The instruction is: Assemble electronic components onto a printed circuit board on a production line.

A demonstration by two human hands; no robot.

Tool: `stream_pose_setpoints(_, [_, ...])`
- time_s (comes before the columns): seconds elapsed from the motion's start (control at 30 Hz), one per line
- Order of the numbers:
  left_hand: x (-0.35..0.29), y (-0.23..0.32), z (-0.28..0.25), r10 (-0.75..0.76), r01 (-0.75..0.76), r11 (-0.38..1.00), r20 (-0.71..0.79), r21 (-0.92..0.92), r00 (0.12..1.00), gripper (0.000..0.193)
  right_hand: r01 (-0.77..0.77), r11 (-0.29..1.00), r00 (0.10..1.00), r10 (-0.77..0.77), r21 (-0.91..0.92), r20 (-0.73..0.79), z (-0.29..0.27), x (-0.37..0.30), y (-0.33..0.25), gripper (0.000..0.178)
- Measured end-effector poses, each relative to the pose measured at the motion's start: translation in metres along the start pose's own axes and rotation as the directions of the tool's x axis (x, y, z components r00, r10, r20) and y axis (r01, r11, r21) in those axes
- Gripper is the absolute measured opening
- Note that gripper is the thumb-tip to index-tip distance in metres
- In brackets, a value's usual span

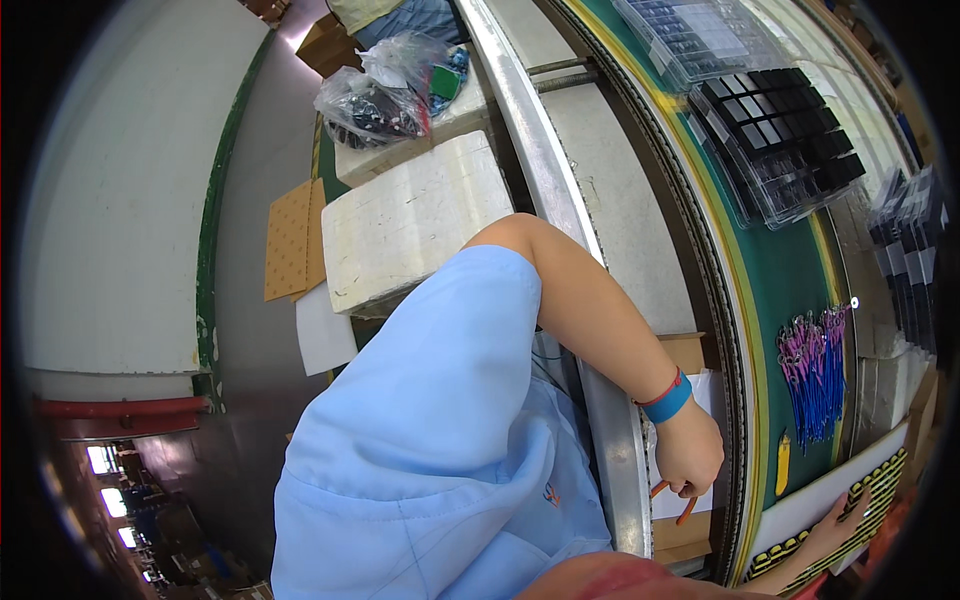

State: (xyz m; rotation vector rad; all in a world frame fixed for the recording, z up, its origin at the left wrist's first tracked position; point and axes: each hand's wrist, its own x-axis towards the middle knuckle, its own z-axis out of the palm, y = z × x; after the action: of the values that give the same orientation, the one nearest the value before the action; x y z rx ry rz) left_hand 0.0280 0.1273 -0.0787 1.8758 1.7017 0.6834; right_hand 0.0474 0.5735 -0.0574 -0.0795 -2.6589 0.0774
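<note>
My left hand [690,452] is closed around a tool with orange handles [686,511]; the rest of it is hidden, so I cannot tell its exact kind. A blue band [667,399] circles that wrist, held over cardboard and white paper beside the metal rail. At the lower right, my right hand [838,526] reaches over rows of small yellow-and-black pieces [882,485] on a white board [800,505]. Its thumb and fingers are apart, close to the pieces; I see nothing held in them.
A yellow cutter knife [783,464] and a bundle of blue and purple cords [815,375] lie on the green bench. Farther back are stacked black parts in clear trays [775,140]. Left of the metal rail [545,150] stand a white foam box [415,220] and plastic bags [385,95].
</note>
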Motion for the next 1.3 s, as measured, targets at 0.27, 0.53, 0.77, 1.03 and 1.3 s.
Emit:
stream_pose_setpoints(0.27, [0.001,-0.002,0.002,0.014,-0.014,1.000,-0.004,0.008,1.000,0.025,0.004,1.000,1.000,-0.004,-0.002,0.004,0.000,-0.003,0.005,0.047])
stream_pose_setpoints(0.53, [-0.003,-0.006,0.004,0.048,-0.048,0.999,-0.065,0.004,0.997,0.018,0.023,1.000,1.000,-0.023,-0.001,0.006,0.003,0.000,0.014,0.047])
stream_pose_setpoints(0.77, [-0.001,-0.005,0.001,-0.004,0.004,0.999,0.003,0.038,1.000,0.024,0.007,1.000,1.000,-0.008,0.005,0.020,-0.001,0.000,0.009,0.049])
stream_pose_setpoints(1.03, [-0.001,-0.004,0.001,-0.009,0.008,0.998,0.026,0.061,1.000,0.025,0.043,0.996,0.998,-0.046,-0.077,-0.031,0.002,0.001,0.008,0.050])
stream_pose_setpoints(1.3, [0.000,-0.007,0.003,0.040,-0.039,0.998,-0.019,0.054,0.999,0.022,0.009,0.997,1.000,-0.008,-0.071,0.003,0.001,-0.002,0.014,0.049])
